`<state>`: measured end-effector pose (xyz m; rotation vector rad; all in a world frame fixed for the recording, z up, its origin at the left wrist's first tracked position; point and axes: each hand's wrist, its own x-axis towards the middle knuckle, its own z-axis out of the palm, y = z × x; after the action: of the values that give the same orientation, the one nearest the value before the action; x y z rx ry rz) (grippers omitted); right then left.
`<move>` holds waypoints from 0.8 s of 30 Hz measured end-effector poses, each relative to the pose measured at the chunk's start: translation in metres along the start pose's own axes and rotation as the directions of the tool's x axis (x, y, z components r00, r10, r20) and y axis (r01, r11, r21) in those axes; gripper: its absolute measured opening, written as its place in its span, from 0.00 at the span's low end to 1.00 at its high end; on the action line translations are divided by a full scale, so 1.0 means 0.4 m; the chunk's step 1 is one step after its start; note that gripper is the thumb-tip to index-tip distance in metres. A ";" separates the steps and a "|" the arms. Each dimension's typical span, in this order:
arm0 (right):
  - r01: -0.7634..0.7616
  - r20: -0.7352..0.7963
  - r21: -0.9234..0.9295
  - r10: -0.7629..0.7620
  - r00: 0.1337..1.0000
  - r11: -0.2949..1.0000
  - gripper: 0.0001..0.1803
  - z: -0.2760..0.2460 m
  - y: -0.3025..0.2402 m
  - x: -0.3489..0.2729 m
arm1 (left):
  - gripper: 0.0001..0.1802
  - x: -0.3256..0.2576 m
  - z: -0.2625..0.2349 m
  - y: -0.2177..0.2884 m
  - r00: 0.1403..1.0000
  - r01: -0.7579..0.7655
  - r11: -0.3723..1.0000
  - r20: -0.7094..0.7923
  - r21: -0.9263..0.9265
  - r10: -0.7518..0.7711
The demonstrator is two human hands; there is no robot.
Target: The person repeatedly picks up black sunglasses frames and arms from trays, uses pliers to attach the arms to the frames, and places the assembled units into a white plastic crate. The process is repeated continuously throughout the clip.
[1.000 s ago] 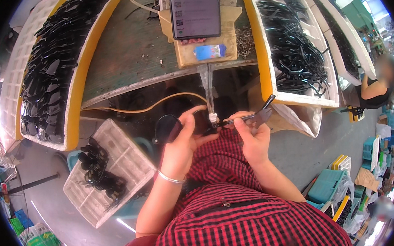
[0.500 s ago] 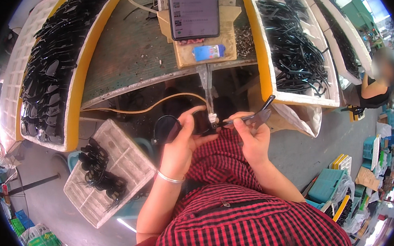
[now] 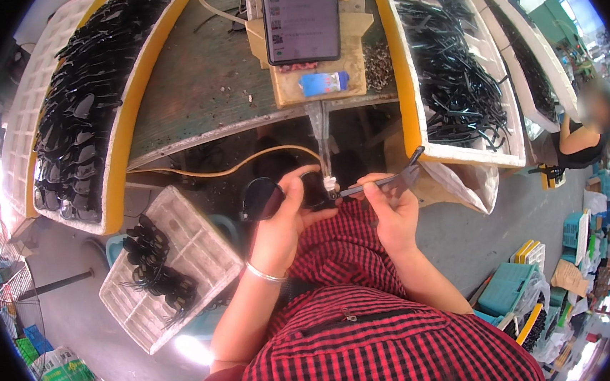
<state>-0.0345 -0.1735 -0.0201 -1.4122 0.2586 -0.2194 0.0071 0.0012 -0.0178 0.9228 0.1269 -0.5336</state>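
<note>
My left hand (image 3: 284, 224) is closed on a sunglasses front (image 3: 261, 198) with dark lenses, its fingers and thumb around one lens. In my right hand (image 3: 395, 219), the thumb and fingers pinch a black temple arm (image 3: 351, 190), which slants up to the right. The front and the temple arm meet at the white-tipped lower end of a narrow metal fixture (image 3: 320, 132), which hangs from the bench edge. The small joint there is too fine to make out.
Left on the bench (image 3: 190, 92), a yellow-sided tray (image 3: 140, 82) holds rows of dark sunglasses fronts. Another yellow-sided tray (image 3: 402, 75) at right holds many black temple arms. A phone (image 3: 302, 19) stands at the back. A pale crate (image 3: 209, 248) with assembled sunglasses sits lower left; a person (image 3: 579, 144) is at far right.
The sunglasses front and the temple arm have shifted very slightly at the fixture's tip. Both hands keep their hold.
</note>
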 end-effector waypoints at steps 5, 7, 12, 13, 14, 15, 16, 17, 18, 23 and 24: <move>-0.104 0.013 -0.005 0.104 0.994 0.995 0.08 0.008 0.009 -0.029 | 0.24 -0.020 -0.034 -0.020 0.999 -0.004 0.999 -0.045 0.033 0.005; -0.108 0.012 0.012 0.108 0.994 0.994 0.08 0.010 0.011 -0.047 | 0.24 -0.044 -0.039 -0.023 0.999 -0.008 1.000 -0.043 0.012 0.008; -0.189 -0.037 0.155 0.196 0.980 0.970 0.07 0.006 -0.043 -0.092 | 0.23 -0.119 0.013 0.002 0.996 -0.086 0.996 -0.040 -0.023 0.085; -0.247 -0.024 0.189 0.256 0.966 0.950 0.08 -0.002 -0.072 -0.099 | 0.23 -0.130 0.035 0.007 0.994 -0.110 0.993 -0.025 -0.038 0.109; -0.259 0.004 0.214 0.264 0.965 0.942 0.08 -0.012 -0.094 -0.105 | 0.23 -0.139 0.049 0.009 0.986 -0.163 0.986 0.008 -0.024 0.164; -0.264 0.024 0.228 0.266 0.964 0.937 0.08 -0.021 -0.119 -0.109 | 0.23 -0.145 0.062 0.012 0.975 -0.216 0.976 0.050 -0.028 0.217; -0.231 0.016 0.245 0.234 0.972 0.942 0.08 -0.025 -0.141 -0.113 | 0.25 -0.148 0.081 0.015 0.962 -0.260 0.965 0.073 -0.027 0.262; -0.206 0.024 0.273 0.207 0.978 0.940 0.08 -0.027 -0.157 -0.112 | 0.27 -0.154 0.093 0.023 0.947 -0.312 0.950 0.082 -0.015 0.312; -0.193 0.050 0.265 0.186 0.981 0.945 0.08 -0.048 -0.182 -0.111 | 0.27 -0.149 0.109 0.020 0.931 -0.348 0.937 0.114 -0.008 0.346; 0.045 -0.207 0.232 0.004 0.978 0.972 0.07 -0.119 -0.263 -0.079 | 0.23 -0.135 0.129 0.082 0.872 -0.442 0.882 0.152 -0.165 0.466; 0.017 -0.315 0.171 0.038 0.948 0.985 0.08 -0.186 -0.272 -0.052 | 0.23 -0.131 0.103 0.116 0.854 -0.503 0.834 0.023 -0.228 0.521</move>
<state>-0.0769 -0.2531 0.0782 -1.2001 0.5008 -0.4517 -0.0203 0.0112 0.0579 0.6814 -0.1401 -0.0519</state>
